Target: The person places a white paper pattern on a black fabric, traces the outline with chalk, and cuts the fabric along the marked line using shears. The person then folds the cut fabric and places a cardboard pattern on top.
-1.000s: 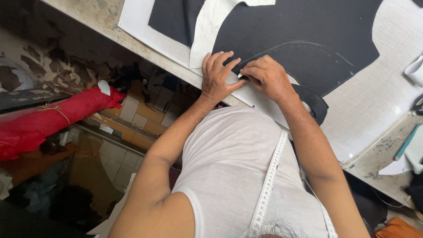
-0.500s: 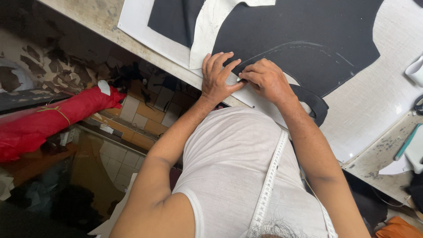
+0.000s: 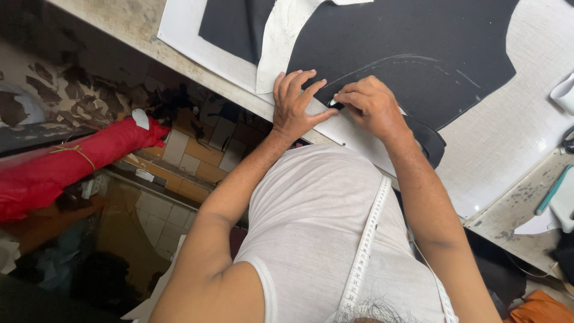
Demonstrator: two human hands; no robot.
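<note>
A black cloth panel [image 3: 412,48] with a curved chalk line lies on white interlining [image 3: 526,137] on the worktable. My left hand [image 3: 294,106] rests flat at the cloth's near edge, fingers spread, pressing down on the black cloth and the white strip [image 3: 278,42] that crosses it. My right hand [image 3: 372,107] is just beside it, fingertips pinched at the cloth's edge on a small white piece [image 3: 330,103] that looks like tailor's chalk. The two thumbs nearly touch. A white measuring tape [image 3: 365,245] hangs from my neck over my white vest.
A red roll of fabric [image 3: 66,167] lies low on the left above a tiled floor [image 3: 197,155]. At the table's right end are a teal pen-like tool [image 3: 553,190], white paper [image 3: 538,222] and a white object [image 3: 565,93]. Orange cloth [image 3: 538,308] shows bottom right.
My right hand has crept slightly left along the cloth edge toward my left hand. The left hand stays pressed in place.
</note>
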